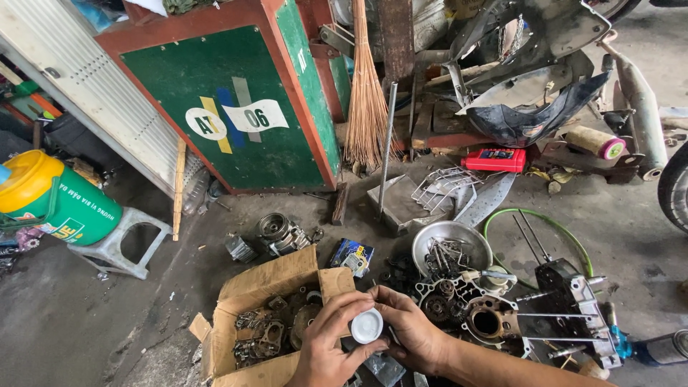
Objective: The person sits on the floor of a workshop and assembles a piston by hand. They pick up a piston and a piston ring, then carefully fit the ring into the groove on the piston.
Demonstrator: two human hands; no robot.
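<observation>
White round cap (pixel 367 325), smooth, pinched between both hands above the floor. Left hand (pixel 331 351) curls fingers on its left rim; right hand (pixel 410 330) grips the right rim. Below: torn cardboard box (pixel 247 290) of greasy metal parts. Right: oily engine case (pixel 487 315), dented metal bowl (pixel 451 240). Behind: green panel (pixel 229 115) with white oval labels, red flat bottle (pixel 494 160).

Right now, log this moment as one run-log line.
left hand: holds small white round cap | right hand: also on the cap | below: cardboard box of metal parts | right: engine crankcase on floor
</observation>
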